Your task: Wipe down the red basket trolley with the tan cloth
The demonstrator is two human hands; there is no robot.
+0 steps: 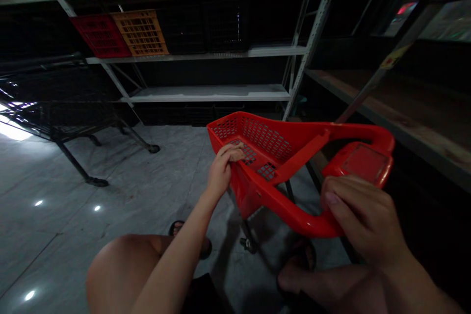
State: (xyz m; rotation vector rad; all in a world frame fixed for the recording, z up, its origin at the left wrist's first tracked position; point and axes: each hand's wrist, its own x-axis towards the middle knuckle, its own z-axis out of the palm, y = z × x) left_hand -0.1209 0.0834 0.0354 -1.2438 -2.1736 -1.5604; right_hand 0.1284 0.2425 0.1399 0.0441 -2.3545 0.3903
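Note:
A red plastic shopping cart [290,206] stands before me, its slotted basket tilted away to the left and its looped handle toward the right. My left hand [221,169] is closed on a small tan cloth [237,153], pressed against the basket's near rim. Most of the cloth is hidden by my fingers. On the right, my right hand [362,218] wraps round the cart's handle, beside a raised flat red panel [362,162]. The fingertips are partly out of sight behind it.
A grey metal shelf rack [213,93] stands behind the cart, holding a red crate [101,35], an orange crate [140,33] and dark crates. At left is a black wire trolley [66,98] on wheels. A wooden-edged shelf [405,113] runs along the right.

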